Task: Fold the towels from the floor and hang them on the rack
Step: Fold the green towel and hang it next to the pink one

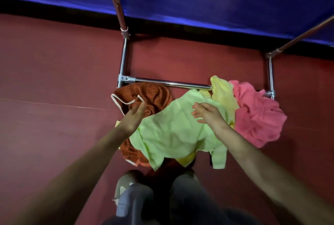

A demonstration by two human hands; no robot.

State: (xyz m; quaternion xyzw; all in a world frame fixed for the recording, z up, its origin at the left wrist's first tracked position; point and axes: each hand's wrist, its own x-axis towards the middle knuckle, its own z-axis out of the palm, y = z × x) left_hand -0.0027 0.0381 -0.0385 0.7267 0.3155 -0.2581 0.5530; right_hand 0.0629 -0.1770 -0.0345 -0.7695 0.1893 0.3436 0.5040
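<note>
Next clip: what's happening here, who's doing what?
A person stands over a heap of crumpled towels on the red floor, at the foot of a chrome rack. Both hands reach down with fingers spread: the left hand over the edge of the orange towel, the right hand over the light green towel. Neither grips anything yet. A yellow towel and a pink towel cover the right end of the rack's lower bar. No towel is folded.

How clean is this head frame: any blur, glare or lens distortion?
Head view: left hand and right hand slightly motion-blurred; bright glare on the chrome rack bar; wide-angle lens splays the rack poles outward; dim light; green towel is readable.
</note>
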